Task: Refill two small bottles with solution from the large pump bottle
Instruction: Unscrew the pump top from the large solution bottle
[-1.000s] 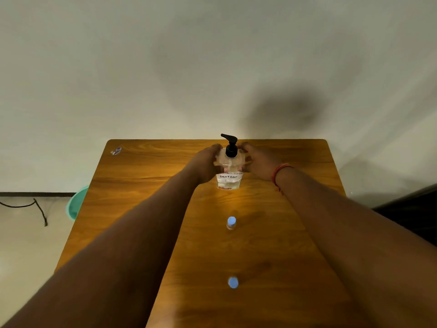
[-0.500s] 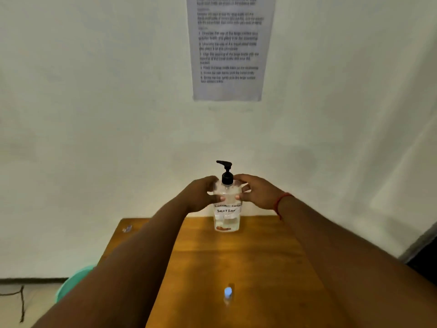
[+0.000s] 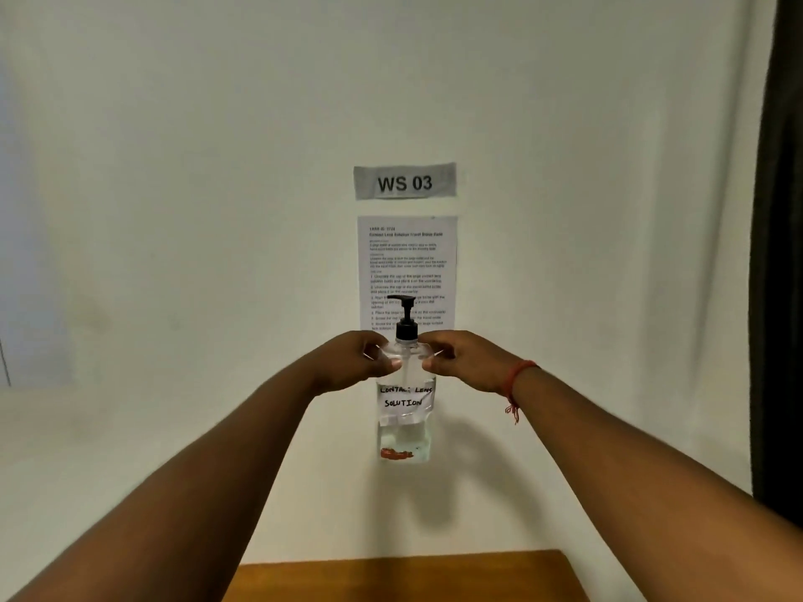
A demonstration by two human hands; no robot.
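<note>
Left grip (image 3: 363, 362) and right grip (image 3: 456, 362) both clasp pump bottle (image 3: 404, 410) shoulders, bottle upright.

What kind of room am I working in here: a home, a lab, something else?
Probably a numbered workstation set up for recorded tasks, not a home: a "WS 03" sign and a printed instruction sheet are stuck on the bare wall above a plain wooden table.

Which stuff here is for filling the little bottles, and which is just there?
For the job:
pump bottle, labelled contact lens solution, held up by both hands
left hand
right hand
instruction sheet on the wall

Just there:
WS 03 sign
wooden table
dark curtain

No small bottles in view.
</note>
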